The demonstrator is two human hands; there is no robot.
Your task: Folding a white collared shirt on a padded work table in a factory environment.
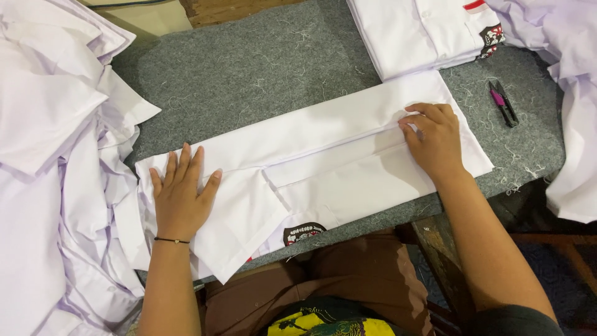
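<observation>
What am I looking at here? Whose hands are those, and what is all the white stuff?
The picture comes from a camera worn on a person's head, looking down, so the hands are that person's own. The left hand lies flat with fingers spread on a white shirt folded into a long strip. The right hand presses its fingertips on a fold at the other end. Neither hand grips anything. The shirt lies on a grey felt table dotted with thread bits. Another folded shirt sits at the top, loose white shirts are piled on the left, and small snips with purple handles lie on the right.
</observation>
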